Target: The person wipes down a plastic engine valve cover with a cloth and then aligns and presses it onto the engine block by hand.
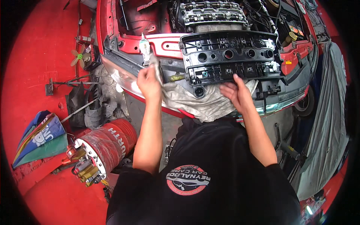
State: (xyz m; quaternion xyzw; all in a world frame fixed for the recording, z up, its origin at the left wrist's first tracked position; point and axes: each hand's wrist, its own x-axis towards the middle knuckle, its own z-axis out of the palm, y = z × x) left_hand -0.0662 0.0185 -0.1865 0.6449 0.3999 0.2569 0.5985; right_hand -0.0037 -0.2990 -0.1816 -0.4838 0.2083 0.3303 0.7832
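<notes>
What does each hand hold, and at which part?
The left hand grips a grey rag at its upper left corner. The right hand rests on the black engine cover's lower edge.

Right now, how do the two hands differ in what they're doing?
The left hand is closed around a grey rag, lifted near a small tube; the right hand is open, fingers spread, resting flat at the near edge of the black engine cover. Both are bare and over the rag on the red car's front.

Blk valve cover (229, 56) upside-down on car front, grey rag (198, 99) under.
</notes>
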